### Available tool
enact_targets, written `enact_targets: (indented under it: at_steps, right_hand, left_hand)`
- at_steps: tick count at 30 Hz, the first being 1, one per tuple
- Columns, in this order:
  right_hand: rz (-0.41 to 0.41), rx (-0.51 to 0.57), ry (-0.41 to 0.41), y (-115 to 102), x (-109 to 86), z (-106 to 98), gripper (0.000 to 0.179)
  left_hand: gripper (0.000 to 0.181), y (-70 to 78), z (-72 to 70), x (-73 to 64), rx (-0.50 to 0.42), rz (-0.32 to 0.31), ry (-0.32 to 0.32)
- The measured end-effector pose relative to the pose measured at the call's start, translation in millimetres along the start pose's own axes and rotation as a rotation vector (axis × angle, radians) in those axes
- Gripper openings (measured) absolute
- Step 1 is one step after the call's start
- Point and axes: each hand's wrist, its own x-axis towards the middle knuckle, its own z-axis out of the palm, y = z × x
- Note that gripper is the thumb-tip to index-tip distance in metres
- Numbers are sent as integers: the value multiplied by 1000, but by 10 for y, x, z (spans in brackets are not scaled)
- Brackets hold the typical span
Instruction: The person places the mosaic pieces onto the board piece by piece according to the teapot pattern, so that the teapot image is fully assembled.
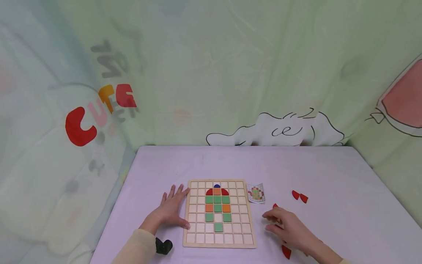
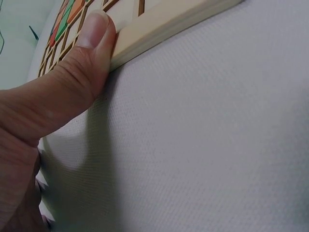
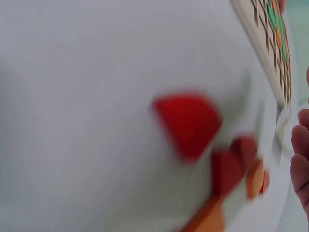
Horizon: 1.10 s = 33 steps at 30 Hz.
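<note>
A wooden grid board (image 1: 200, 239) lies on the table, with green squares (image 1: 217, 199), orange squares (image 1: 226, 208), two red quarter-circle pieces (image 1: 225, 192) and a small blue piece (image 1: 217, 186) set in its cells. My left hand (image 1: 171, 209) is spread along the board's left side, its thumb (image 2: 94, 36) resting on the rim. Right of the board, my right hand (image 1: 287, 225) hovers with loosely bent fingers and nothing visible between them. Under it lie loose red pieces (image 3: 190, 123) and orange pieces (image 3: 255, 179), partly hidden by the hand in the head view.
A small printed card (image 1: 256, 193) with a coloured grid picture lies by the board's upper right. Two more red quarter-circle pieces (image 1: 303, 198) are farther right. A dark object (image 1: 163, 246) shows beside the left sleeve. Printed curtains (image 1: 197, 73) surround the table (image 1: 171, 161).
</note>
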Motion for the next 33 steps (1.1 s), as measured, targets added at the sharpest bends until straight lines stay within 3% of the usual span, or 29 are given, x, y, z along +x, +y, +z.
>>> enact_targets:
  at_steps: [7,16,26,33]
  right_hand:
    - [147,-53,103,416,-254,-216,30]
    - [199,-41,63,782,-487,-249,33]
    - [311,-83,23,774,-481,-94,60]
    - [317,-127,42,750,-453,-72,41]
  left_hand:
    - [126,-3,-7,10,8,4,-7]
    - [126,8,-11,2,3,1,-11]
    - [126,37,-31,-31,3,-4,-7]
    - [126,35,-22,-24,10,4,-4]
